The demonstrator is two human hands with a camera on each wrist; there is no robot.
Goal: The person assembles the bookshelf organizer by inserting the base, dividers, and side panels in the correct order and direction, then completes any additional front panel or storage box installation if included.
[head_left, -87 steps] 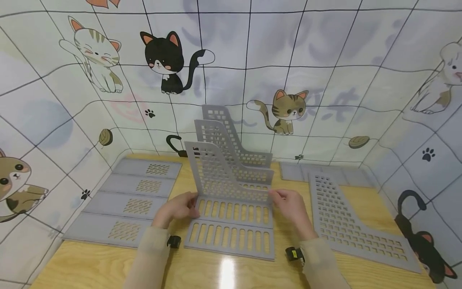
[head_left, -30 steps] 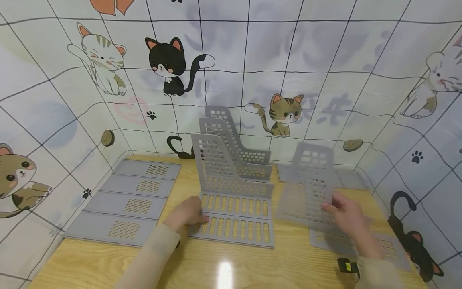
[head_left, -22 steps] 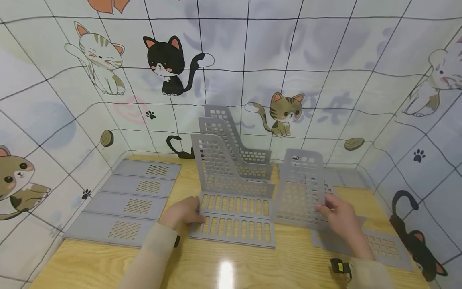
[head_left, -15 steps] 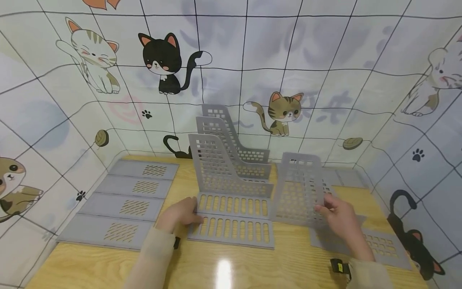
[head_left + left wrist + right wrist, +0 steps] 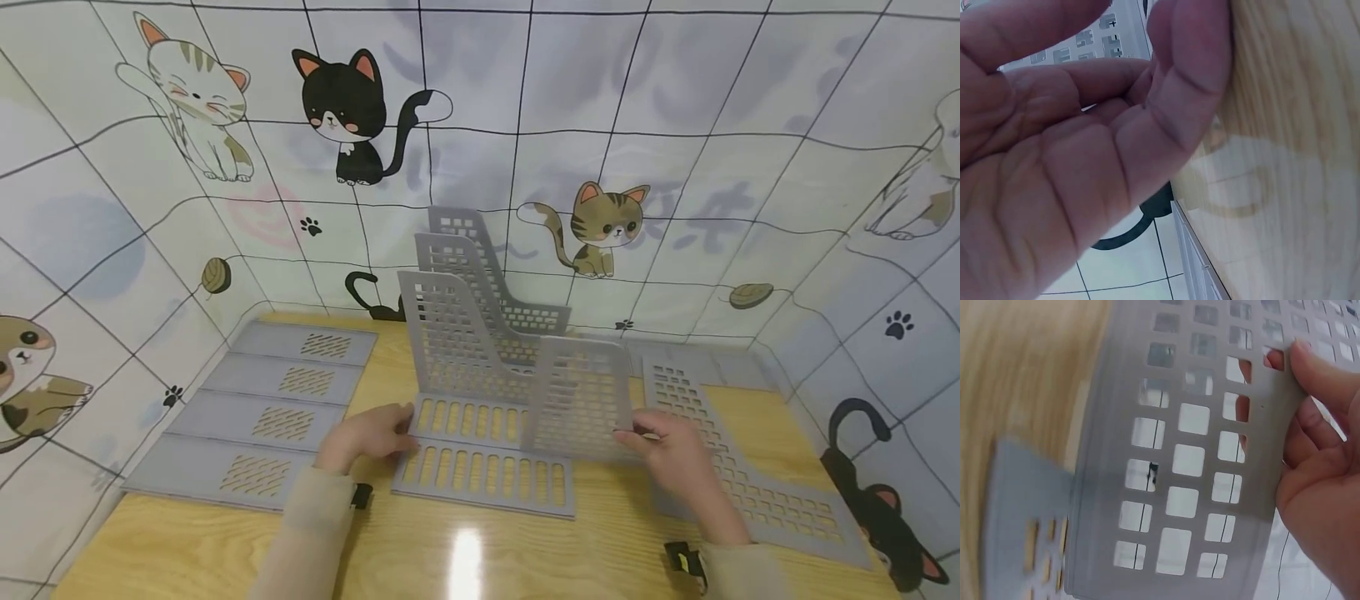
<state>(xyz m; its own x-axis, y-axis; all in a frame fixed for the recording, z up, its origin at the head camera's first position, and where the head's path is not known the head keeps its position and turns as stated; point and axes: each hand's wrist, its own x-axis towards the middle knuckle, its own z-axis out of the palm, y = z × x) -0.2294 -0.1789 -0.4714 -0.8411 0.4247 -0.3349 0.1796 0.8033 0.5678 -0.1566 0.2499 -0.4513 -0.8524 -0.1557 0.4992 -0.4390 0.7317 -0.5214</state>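
A grey file rack (image 5: 480, 483) with a slotted base lies in the middle, several perforated dividers (image 5: 450, 325) standing upright along its back part. My left hand (image 5: 375, 433) grips the base's left edge, thumb over the top; in the left wrist view, the same hand (image 5: 1079, 150) shows curled fingers near the wood. My right hand (image 5: 667, 450) pinches the right edge of a loose divider panel (image 5: 577, 408), held upright, overlapping the rack's right end. Rows of square holes show in this panel (image 5: 1254, 506) in the right wrist view, the thumb against its edge.
Grey flat panels (image 5: 240, 433) with slanted slots lie side by side at the left. Another perforated divider (image 5: 750, 483) lies flat at the right, with plain grey panels (image 5: 731, 367) behind it. A cat-print sheet (image 5: 480, 167) covers the walls around the wooden table (image 5: 525, 558).
My right hand has left the front divider's right end, picked up a loose divider panel on the right and carried it left to the rack. My left hand stays at the base's left edge.
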